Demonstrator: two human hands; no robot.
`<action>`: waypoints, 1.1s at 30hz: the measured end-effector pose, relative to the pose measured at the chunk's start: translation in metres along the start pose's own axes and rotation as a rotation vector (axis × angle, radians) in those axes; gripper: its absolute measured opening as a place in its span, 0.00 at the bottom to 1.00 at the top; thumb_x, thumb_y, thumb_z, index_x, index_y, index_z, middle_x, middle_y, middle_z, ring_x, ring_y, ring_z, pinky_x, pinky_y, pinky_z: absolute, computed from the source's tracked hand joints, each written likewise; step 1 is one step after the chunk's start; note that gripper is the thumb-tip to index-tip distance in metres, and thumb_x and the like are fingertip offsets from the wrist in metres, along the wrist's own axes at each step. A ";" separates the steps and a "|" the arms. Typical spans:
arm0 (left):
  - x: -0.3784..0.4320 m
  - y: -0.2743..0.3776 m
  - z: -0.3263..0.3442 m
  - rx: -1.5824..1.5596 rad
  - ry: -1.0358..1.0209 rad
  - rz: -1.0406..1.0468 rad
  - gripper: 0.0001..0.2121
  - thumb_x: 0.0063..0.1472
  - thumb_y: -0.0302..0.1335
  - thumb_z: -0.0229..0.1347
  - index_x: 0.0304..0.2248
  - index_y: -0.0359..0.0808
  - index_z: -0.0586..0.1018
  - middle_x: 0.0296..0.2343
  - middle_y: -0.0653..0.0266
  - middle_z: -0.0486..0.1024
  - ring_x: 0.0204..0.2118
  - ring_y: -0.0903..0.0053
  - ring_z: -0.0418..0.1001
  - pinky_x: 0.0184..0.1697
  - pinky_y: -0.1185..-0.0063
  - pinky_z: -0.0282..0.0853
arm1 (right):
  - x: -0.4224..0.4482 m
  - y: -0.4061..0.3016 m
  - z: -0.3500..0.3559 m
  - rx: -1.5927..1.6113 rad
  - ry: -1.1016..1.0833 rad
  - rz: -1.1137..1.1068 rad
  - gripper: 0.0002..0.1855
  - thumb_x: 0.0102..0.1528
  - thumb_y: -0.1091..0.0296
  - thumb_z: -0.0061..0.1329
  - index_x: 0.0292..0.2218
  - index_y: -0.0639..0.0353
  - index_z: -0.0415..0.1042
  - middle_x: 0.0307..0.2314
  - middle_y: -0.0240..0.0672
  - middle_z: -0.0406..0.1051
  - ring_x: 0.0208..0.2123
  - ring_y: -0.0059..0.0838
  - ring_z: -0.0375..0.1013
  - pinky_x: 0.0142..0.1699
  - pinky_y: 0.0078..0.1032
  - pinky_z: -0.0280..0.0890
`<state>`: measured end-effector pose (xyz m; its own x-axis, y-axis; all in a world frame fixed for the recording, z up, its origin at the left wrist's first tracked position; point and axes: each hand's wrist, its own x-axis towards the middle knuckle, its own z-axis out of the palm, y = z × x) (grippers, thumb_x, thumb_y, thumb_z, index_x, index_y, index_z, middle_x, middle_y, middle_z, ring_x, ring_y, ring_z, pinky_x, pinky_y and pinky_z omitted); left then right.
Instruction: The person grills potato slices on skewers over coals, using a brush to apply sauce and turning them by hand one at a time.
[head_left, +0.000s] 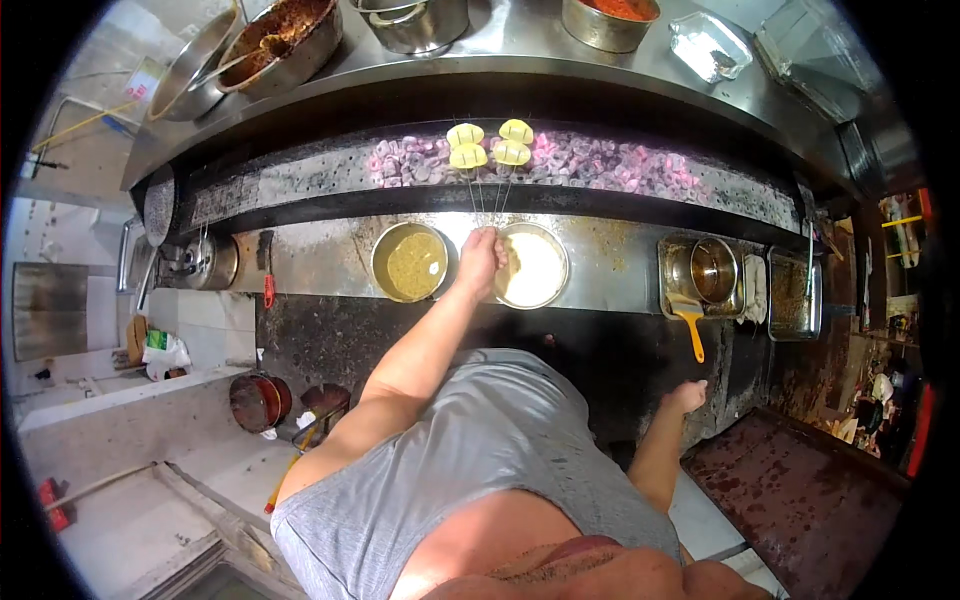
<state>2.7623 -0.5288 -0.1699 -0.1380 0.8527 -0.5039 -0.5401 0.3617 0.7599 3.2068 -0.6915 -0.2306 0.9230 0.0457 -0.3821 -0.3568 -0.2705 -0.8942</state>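
Note:
My left hand (482, 259) grips the near ends of several thin metal skewers (480, 202). They fan into two pairs, and each pair carries two pale yellow food slices (468, 156) with dark slits, possibly potato. The slices hang over the glowing charcoal (600, 165) of a long grill trough. Just left of that hand stands a round metal pot (411, 262) of yellowish-green liquid. Partly behind the hand is a second pot (534, 266) whose contents glare white. My right hand (686, 395) is low at my right side, its fingers curled, with nothing visible in it.
To the right, a brush (691, 330) with an orange handle leans over a metal tray (739, 289) holding a bowl. A red-handled tool (268, 281) lies on the ledge's left. Pots, including one of red seasoning (611, 22), line the steel shelf (510, 52) beyond the grill.

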 end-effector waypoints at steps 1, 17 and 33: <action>0.001 0.001 0.002 -0.003 -0.011 -0.028 0.07 0.65 0.33 0.43 0.34 0.38 0.68 0.20 0.70 0.66 0.18 0.82 0.64 0.21 0.83 0.59 | 0.021 0.021 -0.009 0.008 0.010 -0.004 0.23 0.59 0.49 0.40 0.33 0.67 0.66 0.26 0.37 0.66 0.23 0.31 0.63 0.29 0.32 0.61; -0.040 0.015 -0.058 0.066 0.047 -0.057 0.16 0.65 0.40 0.42 0.38 0.33 0.68 0.30 0.64 0.67 0.28 0.78 0.68 0.30 0.80 0.63 | -0.164 -0.003 0.031 -0.758 -0.740 -0.491 0.16 0.53 0.59 0.51 0.35 0.65 0.74 0.36 0.41 0.70 0.36 0.39 0.70 0.44 0.31 0.64; -0.086 0.038 -0.135 0.049 0.039 -0.112 0.09 0.64 0.34 0.46 0.35 0.36 0.69 0.27 0.67 0.70 0.26 0.81 0.69 0.29 0.83 0.63 | -0.293 0.019 0.184 -1.240 -1.384 -1.431 0.15 0.48 0.62 0.50 0.39 0.50 0.75 0.33 0.39 0.70 0.38 0.39 0.70 0.44 0.35 0.64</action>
<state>2.6416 -0.6395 -0.1529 -0.1117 0.7908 -0.6018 -0.5129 0.4729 0.7165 2.9034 -0.5334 -0.1786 -0.3807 0.8970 -0.2246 0.8965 0.2984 -0.3276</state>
